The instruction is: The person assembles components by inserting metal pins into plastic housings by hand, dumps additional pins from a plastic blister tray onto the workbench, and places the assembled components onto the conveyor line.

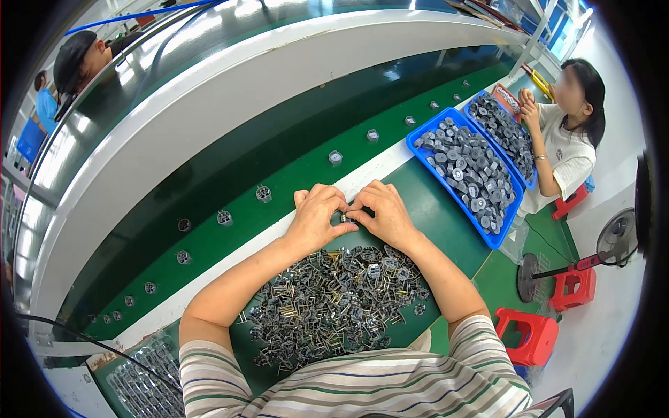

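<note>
My left hand point(315, 219) and my right hand point(385, 214) meet at the near edge of the conveyor. Their fingertips pinch a small dark part with metal bits point(345, 218) between them, mostly covered by the fingers. Between my forearms, a heap of small dark parts with brass and silver prongs point(334, 306) is spread on the green tabletop. Just beyond my hands, on the green belt point(300, 174), sits a row of small round-square grey units, among them one with exposed metal point(263, 194) and a closed-looking one point(335, 157).
Two blue trays hold grey round caps; the nearer tray point(496, 240) is at my right. A co-worker point(568, 125) sits beyond them. Red stools point(527, 337) and a fan point(616, 237) stand on the right. Clear plastic trays point(145, 376) lie lower left. A white raised ledge point(209, 76) borders the belt.
</note>
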Action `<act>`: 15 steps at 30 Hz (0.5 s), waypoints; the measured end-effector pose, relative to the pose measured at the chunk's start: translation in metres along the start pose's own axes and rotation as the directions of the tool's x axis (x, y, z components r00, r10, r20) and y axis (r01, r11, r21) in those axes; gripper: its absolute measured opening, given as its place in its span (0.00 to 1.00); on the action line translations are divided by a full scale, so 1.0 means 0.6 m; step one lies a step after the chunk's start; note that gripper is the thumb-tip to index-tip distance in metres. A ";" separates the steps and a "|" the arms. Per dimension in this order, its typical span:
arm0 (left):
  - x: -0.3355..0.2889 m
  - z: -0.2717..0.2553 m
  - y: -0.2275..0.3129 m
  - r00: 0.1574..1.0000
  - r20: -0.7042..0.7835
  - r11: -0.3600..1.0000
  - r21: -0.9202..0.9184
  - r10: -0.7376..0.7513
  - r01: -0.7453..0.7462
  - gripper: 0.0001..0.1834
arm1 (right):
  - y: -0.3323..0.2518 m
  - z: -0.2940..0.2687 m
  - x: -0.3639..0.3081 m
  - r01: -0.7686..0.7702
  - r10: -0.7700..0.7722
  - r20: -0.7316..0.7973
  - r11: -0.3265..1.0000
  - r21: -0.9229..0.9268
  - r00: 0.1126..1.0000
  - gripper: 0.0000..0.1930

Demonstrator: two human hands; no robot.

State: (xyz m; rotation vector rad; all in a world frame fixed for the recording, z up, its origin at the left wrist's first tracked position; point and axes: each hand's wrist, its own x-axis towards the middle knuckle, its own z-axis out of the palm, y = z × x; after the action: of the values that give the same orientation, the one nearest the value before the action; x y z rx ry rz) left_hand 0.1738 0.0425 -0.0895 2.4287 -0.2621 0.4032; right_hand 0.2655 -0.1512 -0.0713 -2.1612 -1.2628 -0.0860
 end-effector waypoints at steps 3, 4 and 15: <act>0.001 -0.002 0.001 1.000 0.006 1.000 0.004 0.002 -0.002 0.21 | 0.011 -0.018 -0.002 -0.172 0.144 0.118 0.946 0.274 0.982 0.10; 0.001 -0.004 0.001 1.000 0.001 1.000 0.008 0.008 -0.008 0.20 | 0.017 -0.034 -0.005 -0.247 0.201 0.155 0.886 0.393 0.967 0.13; 0.020 -0.087 -0.075 0.975 -0.108 0.812 0.540 -0.193 0.221 0.21 | -0.027 -0.234 -0.206 -0.329 0.187 0.661 0.940 0.096 0.727 0.62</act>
State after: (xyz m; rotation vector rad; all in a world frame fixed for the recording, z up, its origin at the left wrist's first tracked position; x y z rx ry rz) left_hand 0.1862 0.1094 -0.0729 2.9677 0.1737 0.4894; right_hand 0.2203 -0.3165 0.0054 -2.2250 -1.2153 0.9525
